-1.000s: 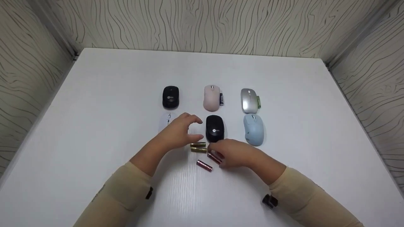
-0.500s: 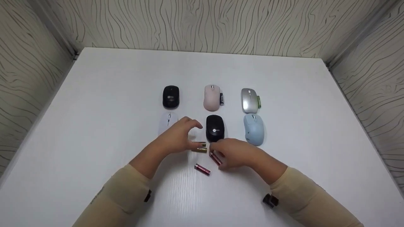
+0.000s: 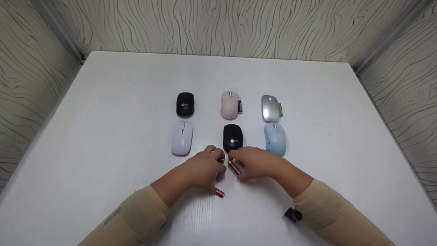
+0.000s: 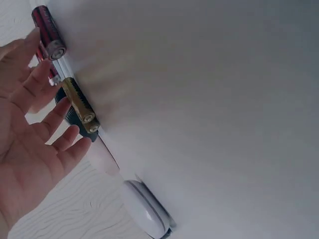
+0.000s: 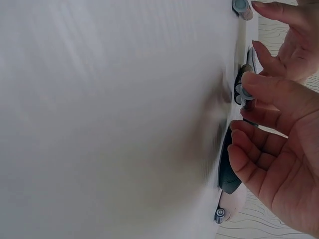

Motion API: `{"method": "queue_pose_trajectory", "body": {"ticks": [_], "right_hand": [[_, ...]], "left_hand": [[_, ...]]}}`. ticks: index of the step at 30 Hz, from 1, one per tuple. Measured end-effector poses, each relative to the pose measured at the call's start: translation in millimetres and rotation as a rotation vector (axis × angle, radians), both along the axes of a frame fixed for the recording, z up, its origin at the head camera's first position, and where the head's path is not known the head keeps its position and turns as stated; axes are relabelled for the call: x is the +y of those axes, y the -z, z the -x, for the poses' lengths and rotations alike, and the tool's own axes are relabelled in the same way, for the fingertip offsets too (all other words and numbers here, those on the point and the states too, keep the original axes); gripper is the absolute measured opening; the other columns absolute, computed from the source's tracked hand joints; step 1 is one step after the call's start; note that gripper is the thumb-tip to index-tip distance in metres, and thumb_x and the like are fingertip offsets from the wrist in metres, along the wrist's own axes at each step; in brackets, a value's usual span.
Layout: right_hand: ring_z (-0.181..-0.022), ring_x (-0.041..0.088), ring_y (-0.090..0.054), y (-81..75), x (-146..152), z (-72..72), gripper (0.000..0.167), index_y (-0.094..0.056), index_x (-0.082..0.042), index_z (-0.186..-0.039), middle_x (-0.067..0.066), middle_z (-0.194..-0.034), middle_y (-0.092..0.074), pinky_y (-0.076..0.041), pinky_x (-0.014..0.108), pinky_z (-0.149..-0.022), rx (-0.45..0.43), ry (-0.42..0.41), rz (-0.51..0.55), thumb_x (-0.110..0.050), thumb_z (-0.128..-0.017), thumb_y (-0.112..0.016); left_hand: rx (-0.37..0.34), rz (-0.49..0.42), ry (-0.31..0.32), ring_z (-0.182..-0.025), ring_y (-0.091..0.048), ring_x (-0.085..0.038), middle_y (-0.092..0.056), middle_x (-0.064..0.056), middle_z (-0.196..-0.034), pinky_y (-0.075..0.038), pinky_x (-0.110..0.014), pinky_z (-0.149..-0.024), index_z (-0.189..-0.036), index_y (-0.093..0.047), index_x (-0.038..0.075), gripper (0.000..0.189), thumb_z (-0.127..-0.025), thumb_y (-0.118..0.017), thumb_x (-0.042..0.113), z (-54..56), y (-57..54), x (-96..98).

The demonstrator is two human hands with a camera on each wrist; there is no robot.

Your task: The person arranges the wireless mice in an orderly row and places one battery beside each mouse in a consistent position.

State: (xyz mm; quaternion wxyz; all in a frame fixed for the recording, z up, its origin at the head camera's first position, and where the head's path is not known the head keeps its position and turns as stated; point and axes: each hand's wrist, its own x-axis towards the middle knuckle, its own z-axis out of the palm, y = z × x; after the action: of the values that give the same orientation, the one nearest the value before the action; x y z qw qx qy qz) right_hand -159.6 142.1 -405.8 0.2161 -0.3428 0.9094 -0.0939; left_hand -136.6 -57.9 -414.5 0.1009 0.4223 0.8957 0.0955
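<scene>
My right hand (image 3: 257, 162) pinches a red AA battery (image 3: 235, 168) between thumb and finger, just in front of the black mouse (image 3: 233, 137). My left hand (image 3: 203, 169) lies to the left with loosely spread fingers. Its thumb touches or nearly touches a second red battery (image 4: 47, 30) on the table, whose near end (image 3: 220, 193) shows past the thumb in the head view. Two gold batteries (image 4: 79, 102) lie side by side at the left fingertips in the left wrist view. From above, the left fingers mostly hide this gold pair.
A white mouse (image 3: 182, 139) stands left, a light blue mouse (image 3: 276, 138) right. Behind are another black mouse (image 3: 185, 104), a pink mouse (image 3: 229, 106) with a dark battery (image 3: 240, 107), and a silver mouse (image 3: 270, 108) with a green battery (image 3: 280, 110).
My left hand has come nearer and uncovered the white mouse; its fingers now cover the gold batteries. The loose red battery has shifted toward the front. My right hand has barely moved.
</scene>
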Motion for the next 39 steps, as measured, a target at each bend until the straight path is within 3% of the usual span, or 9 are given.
{"method": "queue_pose_trajectory", "body": {"ticks": [5, 13, 18, 22, 27, 34, 39], "right_hand": [[-0.066, 0.011, -0.048, 0.2, 2.0, 1.1, 0.043, -0.053, -0.018, -0.103, -0.004, -0.072, -0.052, -0.040, 0.027, -0.058, 0.002, -0.001, 0.004, -0.027, -0.069, -0.078], [-0.065, 0.011, -0.048, -1.3, 3.9, 2.4, 0.042, -0.053, -0.017, -0.103, -0.003, -0.072, -0.053, -0.040, 0.027, -0.057, 0.002, -0.008, 0.028, -0.027, -0.070, -0.077], [-0.066, 0.011, -0.047, -0.7, 5.0, 2.9, 0.042, -0.053, -0.016, -0.103, -0.003, -0.073, -0.053, -0.040, 0.026, -0.059, 0.042, -0.037, 0.046, -0.026, -0.069, -0.076], [-0.066, 0.011, -0.048, -3.0, 5.4, 3.6, 0.040, -0.053, -0.016, -0.100, -0.003, -0.073, -0.053, -0.040, 0.026, -0.060, 0.036, -0.028, 0.054, -0.026, -0.069, -0.076], [-0.068, 0.012, -0.048, -5.8, 5.3, 4.5, 0.038, -0.052, -0.016, -0.097, 0.000, -0.076, -0.056, -0.041, 0.027, -0.061, 0.025, -0.021, 0.061, -0.025, -0.070, -0.076], [-0.068, 0.012, -0.048, -7.0, 6.7, 5.5, 0.033, -0.052, -0.015, -0.093, 0.002, -0.076, -0.057, -0.040, 0.026, -0.061, 0.030, -0.026, 0.066, -0.025, -0.071, -0.075], [-0.068, 0.011, -0.048, -7.6, 7.8, 5.7, 0.033, -0.052, -0.015, -0.093, 0.002, -0.076, -0.057, -0.040, 0.026, -0.060, 0.034, -0.032, 0.071, -0.024, -0.071, -0.075]], "left_hand": [[0.095, 0.033, 0.039, -0.097, -0.040, -0.020, -0.050, -0.002, -0.106, -0.041, -0.029, -0.062, -0.064, -0.062, 0.025, 0.014, -0.061, -0.076, 0.024, -0.8, 3.3, 3.1], [0.086, 0.061, -0.003, -0.100, -0.044, -0.022, -0.053, -0.004, -0.112, -0.045, -0.033, -0.072, -0.069, -0.063, 0.022, 0.015, -0.070, -0.075, 0.031, 4.3, 0.9, 8.1], [0.081, 0.102, -0.042, -0.100, -0.045, -0.022, -0.053, -0.004, -0.112, -0.046, -0.034, -0.076, -0.081, -0.067, 0.021, 0.014, -0.074, -0.074, 0.030, 6.8, -0.9, 10.7], [0.075, 0.112, -0.083, -0.094, -0.045, -0.021, -0.053, -0.003, -0.103, -0.047, -0.034, -0.072, -0.088, -0.066, 0.019, 0.016, -0.075, -0.072, 0.026, 10.6, 1.2, 13.9], [0.051, 0.084, -0.138, -0.085, -0.047, -0.020, -0.054, -0.002, -0.092, -0.047, -0.034, -0.064, -0.084, -0.064, 0.017, 0.011, -0.078, -0.070, 0.024, 15.5, 2.0, 18.2], [0.089, 0.073, -0.183, -0.083, -0.052, -0.022, -0.058, -0.004, -0.094, -0.048, -0.036, -0.065, -0.100, -0.065, 0.015, 0.017, -0.084, -0.059, 0.012, 19.6, 1.8, 23.6], [0.101, 0.057, -0.199, -0.085, -0.053, -0.022, -0.059, -0.004, -0.096, -0.049, -0.037, -0.066, -0.101, -0.064, 0.015, 0.019, -0.085, -0.056, 0.010, 20.7, 1.2, 24.5]]}}
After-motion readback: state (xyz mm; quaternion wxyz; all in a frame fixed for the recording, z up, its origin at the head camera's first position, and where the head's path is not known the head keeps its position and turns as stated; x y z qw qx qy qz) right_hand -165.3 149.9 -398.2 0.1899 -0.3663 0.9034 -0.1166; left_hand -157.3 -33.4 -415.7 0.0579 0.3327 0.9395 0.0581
